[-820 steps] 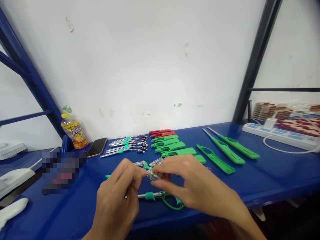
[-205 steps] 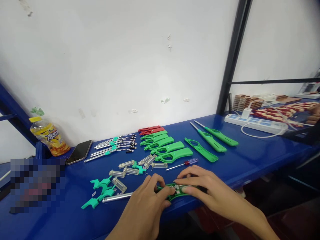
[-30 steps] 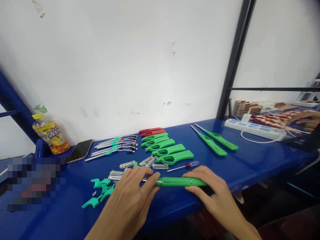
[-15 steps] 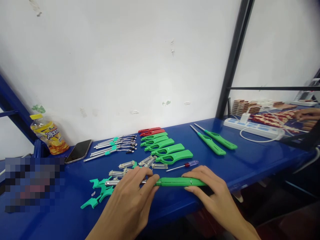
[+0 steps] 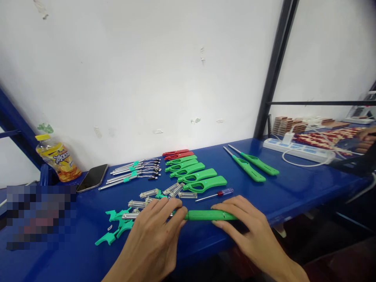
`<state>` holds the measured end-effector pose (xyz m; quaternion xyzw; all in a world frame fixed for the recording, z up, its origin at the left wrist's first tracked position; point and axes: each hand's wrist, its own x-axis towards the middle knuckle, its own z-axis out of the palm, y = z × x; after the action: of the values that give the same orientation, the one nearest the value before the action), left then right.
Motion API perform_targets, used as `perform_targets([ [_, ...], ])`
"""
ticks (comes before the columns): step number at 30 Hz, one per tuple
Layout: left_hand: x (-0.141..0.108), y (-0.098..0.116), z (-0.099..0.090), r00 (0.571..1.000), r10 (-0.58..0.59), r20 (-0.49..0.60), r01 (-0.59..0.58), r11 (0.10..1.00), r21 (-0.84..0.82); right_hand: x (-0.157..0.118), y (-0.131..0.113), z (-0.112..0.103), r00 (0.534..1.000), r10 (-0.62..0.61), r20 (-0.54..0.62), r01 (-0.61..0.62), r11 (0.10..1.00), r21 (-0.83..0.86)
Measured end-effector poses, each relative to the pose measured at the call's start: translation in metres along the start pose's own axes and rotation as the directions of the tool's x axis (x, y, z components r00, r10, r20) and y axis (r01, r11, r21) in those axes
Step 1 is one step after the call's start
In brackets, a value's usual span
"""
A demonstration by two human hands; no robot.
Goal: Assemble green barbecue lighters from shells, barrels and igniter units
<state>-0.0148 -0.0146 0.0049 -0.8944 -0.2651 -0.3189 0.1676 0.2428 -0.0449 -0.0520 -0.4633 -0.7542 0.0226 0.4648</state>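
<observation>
Between my hands lies a long-necked green lighter (image 5: 202, 215), held level above the front of the blue table. My left hand (image 5: 160, 227) is closed round its neck, where the metal tube passes under my fingers and shows again on the left. My right hand (image 5: 243, 219) pinches the green handle near its right end, thumb below and fingers above. Just behind lie clear fuel tanks (image 5: 188, 195) and a small screwdriver (image 5: 216, 194). Teal plastic triggers (image 5: 120, 223) are scattered left of my left hand.
Green handle shells (image 5: 205, 183) and red ones (image 5: 178, 153) are lined up behind. Metal tubes with wires (image 5: 132, 172), a phone (image 5: 92, 178) and a drink bottle (image 5: 58, 158) sit leftward. Two green lighters (image 5: 248, 168) and a power strip (image 5: 298, 150) lie right. Another person's hand (image 5: 367, 139) is far right.
My hands and the lighter have shifted very slightly; both grips stay the same. The other person's hand at far right has moved.
</observation>
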Motion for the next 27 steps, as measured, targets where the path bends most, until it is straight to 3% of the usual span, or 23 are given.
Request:
perform_targets([
  [5,0.002,0.006,0.005,1.0,0.008,0.007,-0.007,0.999,-0.05,0.002,-0.01,0.001,0.991,-0.109,0.078,0.119,0.982,-0.146],
  [11,-0.001,0.004,0.011,0.998,0.004,0.065,0.001,0.997,-0.075,-0.001,-0.006,0.002,0.984,-0.177,0.025,0.178,0.963,-0.204],
  [17,0.0,0.001,0.017,0.998,0.053,0.044,-0.047,0.992,-0.116,-0.003,-0.005,0.003,0.984,-0.168,0.067,0.178,0.967,-0.181],
  [27,0.001,-0.003,0.004,0.998,0.055,0.02,-0.056,0.995,0.08,-0.001,-0.011,-0.001,0.993,-0.087,0.075,0.095,0.989,-0.111],
])
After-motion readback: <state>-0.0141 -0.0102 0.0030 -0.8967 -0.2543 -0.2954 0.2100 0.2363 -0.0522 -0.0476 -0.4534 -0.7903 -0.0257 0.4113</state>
